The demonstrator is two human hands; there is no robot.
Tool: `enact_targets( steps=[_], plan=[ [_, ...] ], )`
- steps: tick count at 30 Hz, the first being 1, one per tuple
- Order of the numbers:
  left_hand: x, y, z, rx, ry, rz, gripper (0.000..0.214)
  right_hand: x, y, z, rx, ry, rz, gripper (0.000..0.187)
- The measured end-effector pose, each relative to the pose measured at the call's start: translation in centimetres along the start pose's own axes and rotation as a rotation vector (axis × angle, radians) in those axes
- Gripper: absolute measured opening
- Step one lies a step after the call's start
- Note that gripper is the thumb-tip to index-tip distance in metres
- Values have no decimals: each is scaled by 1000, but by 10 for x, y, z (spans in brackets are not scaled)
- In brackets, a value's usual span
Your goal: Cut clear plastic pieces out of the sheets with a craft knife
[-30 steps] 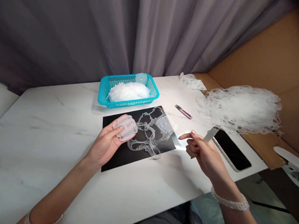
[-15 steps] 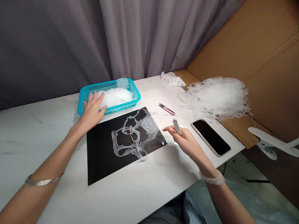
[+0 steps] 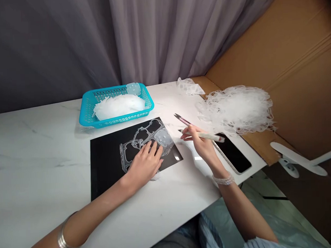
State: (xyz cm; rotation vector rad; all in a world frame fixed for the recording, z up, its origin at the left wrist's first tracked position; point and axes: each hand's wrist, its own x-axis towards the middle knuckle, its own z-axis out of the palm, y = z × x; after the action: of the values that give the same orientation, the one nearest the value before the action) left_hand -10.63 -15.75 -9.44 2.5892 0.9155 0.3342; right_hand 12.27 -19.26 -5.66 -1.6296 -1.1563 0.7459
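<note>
My left hand (image 3: 145, 162) lies palm down, fingers somewhat spread, over a clear plastic cut-out frame (image 3: 123, 158) on a black sheet (image 3: 104, 158). It hides part of the frame. A frosted plate with small holes (image 3: 162, 136) sits at the frame's right side. My right hand (image 3: 200, 142), held over the table right of the black sheet, grips a white pen-like tool (image 3: 209, 136). The tool's dark tip points left and its red-marked end points right; its exact kind is unclear. Pink-handled thread snips (image 3: 182, 119) lie just beyond this hand.
A blue basket (image 3: 85, 121) at the back holds a heap of white pieces (image 3: 118, 107) and one frosted plate (image 3: 133, 89). At right are a phone (image 3: 237, 159), a pile of clear plastic scraps (image 3: 241, 108) and a cardboard wall (image 3: 288, 54). A white object (image 3: 299, 159) juts in beyond the table edge.
My left hand has left the basket and come right and nearer, onto the plastic frame. The tool in my right hand has swung from upright to nearly level.
</note>
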Motion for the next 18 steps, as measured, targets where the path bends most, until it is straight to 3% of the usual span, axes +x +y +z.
enact_targets(
  steps=[4,8,13,18],
  plan=[
    [-4,-3,-4,52,37,-19,41,19,22,7,-229,-32,-169,32],
    [29,-17,-26,62,75,-61,39,21,33,22,-327,-115,-291,20],
    [81,-56,-39,63,60,-117,26,14,36,31,-275,-89,-305,18],
    [82,-73,-36,-4,-52,-58,16,13,38,30,-177,-33,-284,24]
  ],
)
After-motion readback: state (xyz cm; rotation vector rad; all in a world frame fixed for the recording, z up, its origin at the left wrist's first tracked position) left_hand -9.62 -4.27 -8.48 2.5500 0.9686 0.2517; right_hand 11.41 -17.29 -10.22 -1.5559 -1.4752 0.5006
